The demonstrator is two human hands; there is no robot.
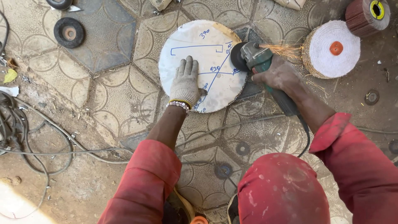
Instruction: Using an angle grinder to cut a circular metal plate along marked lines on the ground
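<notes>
A round white metal disc (195,43) with blue pen marks lies flat on the patterned paving. My left hand (185,83), in a grey knit glove with a bead bracelet at the wrist, presses palm-down on the disc's lower middle. My right hand (278,74), bare, grips a green angle grinder (257,59). Its dark wheel (237,57) meets the disc's right edge and orange sparks (284,49) fly off to the right.
A round white buffing wheel (331,49) with an orange hub lies right of the sparks, a dark red flap wheel (367,14) behind it. A black grinding disc (69,32) sits far left. Grey cables (49,141) trail across the ground. My red-clad knee (282,191) is near.
</notes>
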